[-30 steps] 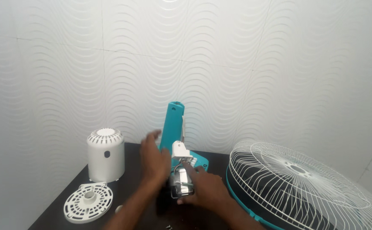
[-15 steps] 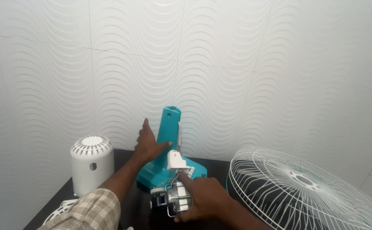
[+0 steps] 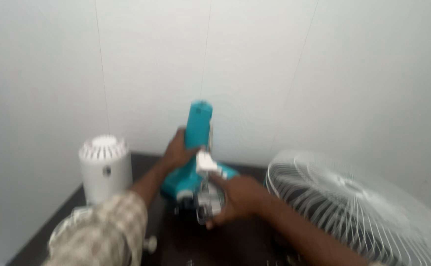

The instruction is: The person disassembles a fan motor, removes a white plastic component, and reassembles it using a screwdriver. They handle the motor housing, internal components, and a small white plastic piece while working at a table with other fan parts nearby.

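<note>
A teal fan stand (image 3: 197, 129) rises upright from its teal base on the dark table. My left hand (image 3: 177, 150) is wrapped around the lower part of the stand's column. My right hand (image 3: 235, 197) grips a silver fan motor (image 3: 209, 202) in front of the base, with a small white piece just above it. The picture is blurred by motion, so fine detail is lost.
A white cylindrical motor cover (image 3: 104, 166) stands at the left on the dark table (image 3: 215, 241). A white wire fan guard (image 3: 358, 207) with a teal rim lies at the right. A white wavy-patterned wall is close behind. A small white knob (image 3: 150, 243) lies near my left sleeve.
My left hand has gone from the stand's side to gripping its column. The view has shifted and blurred. My right hand keeps hold of the motor by the base.
</note>
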